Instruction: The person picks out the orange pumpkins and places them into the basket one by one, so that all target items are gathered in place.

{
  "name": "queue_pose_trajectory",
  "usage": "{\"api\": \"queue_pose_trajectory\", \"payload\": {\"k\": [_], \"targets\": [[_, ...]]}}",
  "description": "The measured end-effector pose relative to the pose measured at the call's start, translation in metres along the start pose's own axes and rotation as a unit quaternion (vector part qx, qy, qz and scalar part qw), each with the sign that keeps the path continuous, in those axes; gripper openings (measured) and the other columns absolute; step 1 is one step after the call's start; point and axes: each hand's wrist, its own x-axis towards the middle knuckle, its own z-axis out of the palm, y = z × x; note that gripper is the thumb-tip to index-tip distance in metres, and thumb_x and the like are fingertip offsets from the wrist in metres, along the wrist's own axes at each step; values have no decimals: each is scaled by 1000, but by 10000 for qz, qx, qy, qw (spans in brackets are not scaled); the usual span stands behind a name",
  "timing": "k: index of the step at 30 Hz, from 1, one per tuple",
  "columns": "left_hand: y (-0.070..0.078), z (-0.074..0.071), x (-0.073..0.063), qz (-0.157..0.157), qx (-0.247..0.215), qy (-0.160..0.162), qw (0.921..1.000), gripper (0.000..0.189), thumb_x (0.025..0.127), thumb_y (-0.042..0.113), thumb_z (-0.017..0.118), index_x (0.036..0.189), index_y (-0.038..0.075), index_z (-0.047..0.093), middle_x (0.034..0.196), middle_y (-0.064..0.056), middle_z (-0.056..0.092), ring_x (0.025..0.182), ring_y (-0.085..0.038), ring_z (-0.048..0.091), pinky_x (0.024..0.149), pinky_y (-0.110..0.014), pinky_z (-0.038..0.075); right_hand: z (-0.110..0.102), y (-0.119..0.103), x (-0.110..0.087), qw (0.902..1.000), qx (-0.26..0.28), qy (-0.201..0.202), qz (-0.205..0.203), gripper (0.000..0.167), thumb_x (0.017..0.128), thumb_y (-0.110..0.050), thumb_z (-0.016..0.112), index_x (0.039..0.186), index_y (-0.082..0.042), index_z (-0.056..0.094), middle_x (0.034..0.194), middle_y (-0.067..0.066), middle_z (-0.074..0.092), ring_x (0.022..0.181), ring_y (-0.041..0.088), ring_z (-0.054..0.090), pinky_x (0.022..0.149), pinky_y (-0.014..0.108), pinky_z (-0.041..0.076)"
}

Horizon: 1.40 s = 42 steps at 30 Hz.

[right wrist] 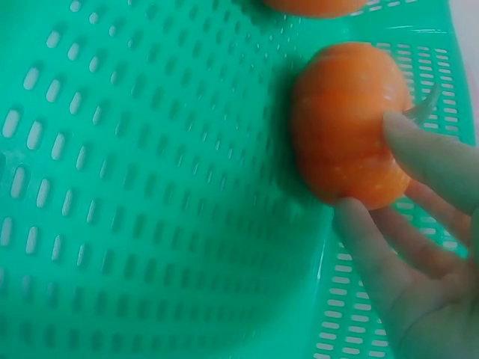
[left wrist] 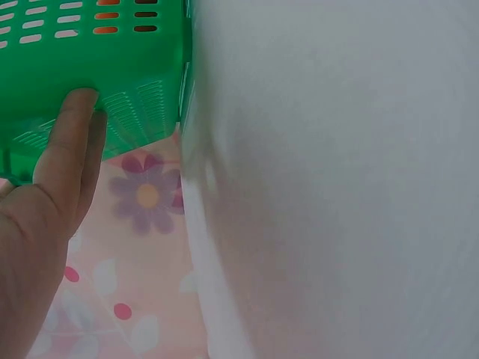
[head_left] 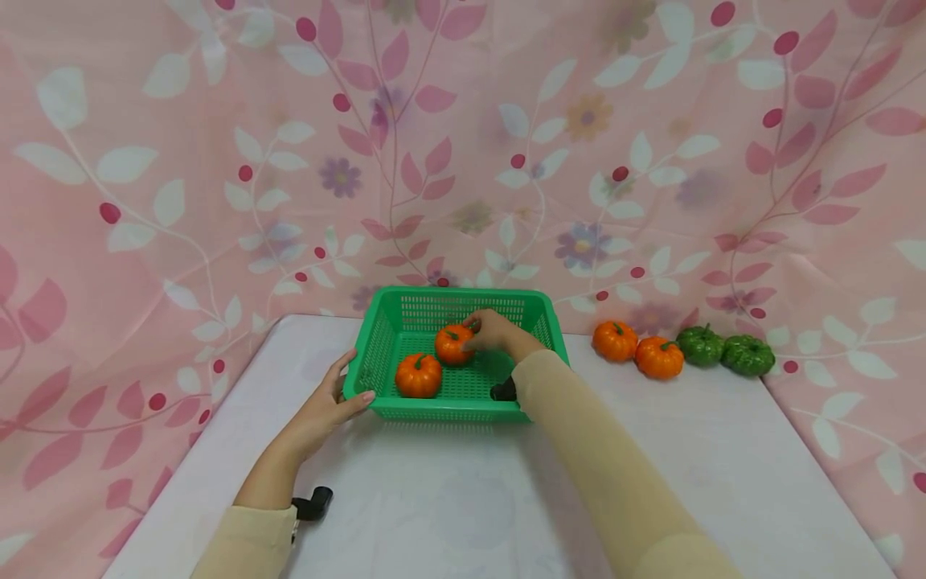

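Inside the green plastic basket, my right hand holds an orange toy pumpkin between thumb and fingers. The right wrist view shows the thumb near the green stem and a fingertip at the pumpkin's lower side. Another orange pumpkin sits in the basket, to the left and nearer the front. My left hand rests against the basket's front left corner, thumb at the front rim, straight fingers along the outer left wall.
Right of the basket, two orange pumpkins and two green pumpkins stand in a row near the back of the white table. A pink floral cloth hangs behind. Black wrist devices show at both wrists.
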Motion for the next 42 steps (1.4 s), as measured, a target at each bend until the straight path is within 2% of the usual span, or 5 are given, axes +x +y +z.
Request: {"api": "queue_pose_trajectory", "payload": {"k": [10, 15, 23, 36, 42], "targets": [[2, 1, -2, -37, 39, -32, 10000, 96, 97, 26, 69, 162, 33, -1, 164, -23, 7, 139, -42, 37, 112, -53, 36, 3, 3, 12, 9997, 132, 43, 180, 55, 89, -14, 78, 138, -5, 55, 141, 21, 52, 107, 30, 65, 87, 36, 57], [2, 1, -1, -49, 15, -19, 10000, 95, 97, 24, 69, 161, 34, 0, 164, -21, 9, 139, -39, 38, 112, -51, 37, 4, 0, 12, 9996, 149, 77, 207, 54, 89, -14, 78, 138, -5, 55, 142, 21, 51, 108, 30, 64, 87, 36, 57], [4, 1, -2, -59, 93, -12, 9999, 94, 98, 24, 67, 161, 34, -1, 164, -23, 7, 139, -41, 37, 113, -54, 35, 5, 1, 13, 9997, 68, 99, 191, 55, 90, -16, 78, 138, -6, 55, 139, 20, 53, 101, 28, 66, 89, 39, 56], [1, 2, -1, -18, 24, 32, 10000, 95, 97, 25, 69, 162, 33, 0, 163, -21, 12, 138, -38, 39, 112, -49, 38, -11, -4, -2, 9990, 436, 114, 43, 52, 94, -10, 71, 142, -3, 52, 143, 23, 47, 110, 35, 63, 97, 46, 52], [3, 2, -3, -16, -4, 23, 10000, 96, 97, 25, 69, 162, 33, 0, 164, -22, 10, 137, -39, 40, 111, -48, 39, -19, -10, -5, 9997, -44, 193, -136, 49, 96, -18, 69, 141, -6, 54, 144, 20, 48, 120, 35, 57, 97, 45, 52]]}}
